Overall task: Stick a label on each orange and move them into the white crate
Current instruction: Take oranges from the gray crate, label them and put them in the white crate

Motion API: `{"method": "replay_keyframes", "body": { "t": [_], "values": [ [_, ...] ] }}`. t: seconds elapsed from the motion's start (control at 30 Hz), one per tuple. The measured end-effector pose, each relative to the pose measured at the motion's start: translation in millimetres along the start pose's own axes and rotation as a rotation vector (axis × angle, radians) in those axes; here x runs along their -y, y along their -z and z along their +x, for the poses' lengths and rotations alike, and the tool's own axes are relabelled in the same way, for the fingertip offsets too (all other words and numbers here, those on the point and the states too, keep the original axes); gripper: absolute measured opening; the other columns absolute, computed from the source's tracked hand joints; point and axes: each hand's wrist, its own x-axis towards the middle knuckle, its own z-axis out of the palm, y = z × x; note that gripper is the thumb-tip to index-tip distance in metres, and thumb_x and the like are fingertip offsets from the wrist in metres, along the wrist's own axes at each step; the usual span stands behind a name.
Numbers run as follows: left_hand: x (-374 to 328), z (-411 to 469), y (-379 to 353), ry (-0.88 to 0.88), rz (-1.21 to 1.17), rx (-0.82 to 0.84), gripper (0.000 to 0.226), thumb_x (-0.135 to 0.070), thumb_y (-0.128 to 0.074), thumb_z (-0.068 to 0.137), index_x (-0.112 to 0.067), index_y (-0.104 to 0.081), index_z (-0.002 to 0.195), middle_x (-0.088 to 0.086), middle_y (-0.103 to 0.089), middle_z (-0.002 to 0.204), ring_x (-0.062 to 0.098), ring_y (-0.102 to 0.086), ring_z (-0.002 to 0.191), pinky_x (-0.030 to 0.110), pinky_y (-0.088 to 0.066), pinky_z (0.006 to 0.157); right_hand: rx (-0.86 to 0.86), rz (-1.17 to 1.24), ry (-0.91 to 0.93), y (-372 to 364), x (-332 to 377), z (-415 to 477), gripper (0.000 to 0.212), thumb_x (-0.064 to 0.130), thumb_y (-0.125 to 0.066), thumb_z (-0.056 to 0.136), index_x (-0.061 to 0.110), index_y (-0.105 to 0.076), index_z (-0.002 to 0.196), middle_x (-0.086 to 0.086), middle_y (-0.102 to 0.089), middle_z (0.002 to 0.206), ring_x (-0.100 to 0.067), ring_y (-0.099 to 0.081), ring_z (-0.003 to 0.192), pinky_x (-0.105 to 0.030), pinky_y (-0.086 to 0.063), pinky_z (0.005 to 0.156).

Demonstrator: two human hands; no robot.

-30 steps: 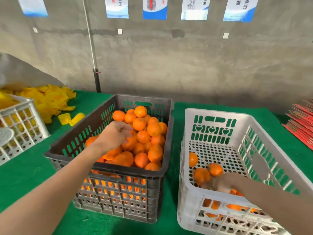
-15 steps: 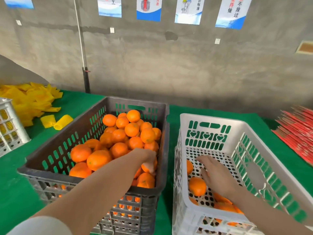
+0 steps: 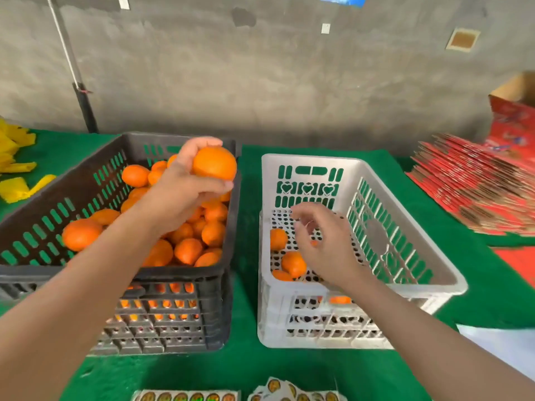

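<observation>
My left hand (image 3: 185, 189) holds an orange (image 3: 214, 162) lifted above the right end of the dark grey crate (image 3: 86, 180), which is heaped with several oranges (image 3: 185, 250). My right hand (image 3: 321, 244) hovers over the white crate (image 3: 405, 235), fingers loosely curled and apart, with nothing visible in them. A few oranges (image 3: 292, 263) lie at the left of the white crate's floor. Strips of round labels (image 3: 188, 396) lie on the green cloth at the near edge.
Both crates stand side by side on a green cloth (image 3: 246, 363) in front of a concrete wall. Red flat cartons (image 3: 477, 192) are stacked at the right, yellow bags (image 3: 17, 169) at the far left, and a white sheet (image 3: 498, 348) lies near right.
My left hand has lifted an orange out of the dark crate, up and toward the right. My right hand rose from the white crate's floor. The view tilted down.
</observation>
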Motion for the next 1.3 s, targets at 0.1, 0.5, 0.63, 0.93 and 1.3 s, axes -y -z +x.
{"method": "replay_keyframes", "body": {
  "t": [0.1,0.5,0.63,0.93,1.3],
  "values": [
    [-14.1,-55.2,-19.9,0.066,-0.188,0.191,0.044,-0.025,-0.083,0.063,-0.037,-0.065,0.102,0.002,-0.064,0.093,0.024,-0.066,0.081,0.028,-0.055,0.066,0.186,0.209,0.066,-4.1,32.6,-52.5,0.014,0.011,-0.051,0.089,0.013,-0.059,0.1,0.005,-0.059,0.078,-0.008,-0.052,0.063,-0.019,-0.041,0.056],
    [70.3,-173.6,-57.1,0.608,-0.097,0.161,0.073,-0.031,-0.079,0.051,-0.002,-0.06,0.116,0.005,-0.071,0.101,0.016,-0.067,0.091,0.022,-0.052,0.072,1.306,-0.212,-0.529,-37.2,2.5,-179.4,0.033,0.011,-0.053,0.085,-0.012,-0.06,0.106,-0.032,-0.055,0.118,-0.045,-0.052,0.109,-0.051,-0.046,0.091],
    [102.2,-188.3,-53.6,0.689,-0.121,0.057,0.056,-0.023,-0.081,0.058,-0.005,-0.064,0.108,0.007,-0.073,0.102,0.018,-0.069,0.092,0.022,-0.054,0.072,1.232,-0.174,-0.526,-34.1,-3.2,-182.5,0.019,0.012,-0.058,0.088,-0.002,-0.07,0.089,-0.019,-0.067,0.1,-0.03,-0.063,0.095,-0.039,-0.051,0.087],
    [128.0,-190.5,-66.4,0.75,-0.055,0.063,0.063,-0.032,-0.087,0.061,-0.006,-0.063,0.113,0.011,-0.07,0.112,0.023,-0.066,0.104,0.028,-0.051,0.086,1.335,-0.257,-0.507,-24.7,-9.8,-190.0,0.041,0.032,-0.07,0.078,0.004,-0.062,0.108,-0.012,-0.058,0.112,-0.024,-0.052,0.102,-0.037,-0.047,0.087],
    [130.4,-177.4,-82.1,0.76,0.102,0.286,0.048,-0.042,-0.081,0.056,-0.014,-0.069,0.094,0.0,-0.071,0.093,0.02,-0.061,0.098,0.032,-0.041,0.092,0.865,0.211,-0.713,-5.1,-4.9,-170.8,0.022,0.006,-0.066,0.085,0.019,-0.064,0.067,0.0,-0.065,0.078,-0.009,-0.058,0.074,-0.025,-0.049,0.074]
  ]
}}
